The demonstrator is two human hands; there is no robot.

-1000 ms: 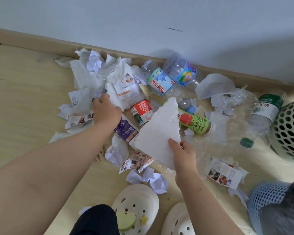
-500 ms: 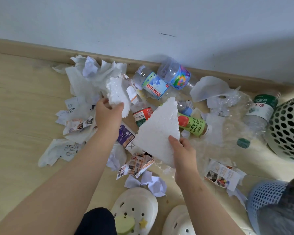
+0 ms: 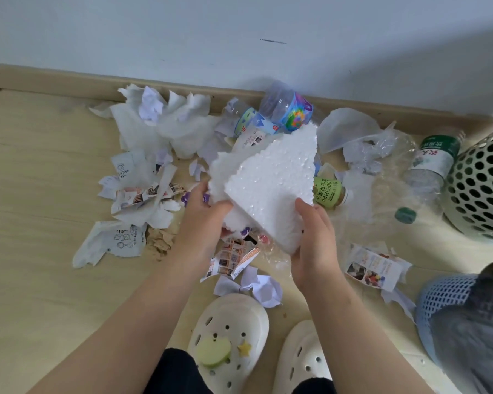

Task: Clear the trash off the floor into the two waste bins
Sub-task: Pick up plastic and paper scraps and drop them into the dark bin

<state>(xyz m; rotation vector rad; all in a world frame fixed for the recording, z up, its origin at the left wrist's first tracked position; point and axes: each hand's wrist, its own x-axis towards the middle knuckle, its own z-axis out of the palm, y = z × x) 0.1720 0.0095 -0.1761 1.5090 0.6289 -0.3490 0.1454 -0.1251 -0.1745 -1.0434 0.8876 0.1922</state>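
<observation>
Left hand (image 3: 202,223) with foam scrap (image 3: 221,169) now against big foam slab (image 3: 271,183)

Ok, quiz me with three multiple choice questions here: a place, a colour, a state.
1. Where is the pale perforated bin? A) far right B) far left C) top centre
2. What colour is the cap of the bottle lying beside that bin? A) red B) green C) yellow
3. What is the right hand doing? A) lying open and flat B) making a bare fist C) gripping the white foam slab
Answers: 1 A, it stands at the picture's right edge; 2 B, the cap is dark green; 3 C, its thumb and fingers clamp the slab's lower corner.
</observation>
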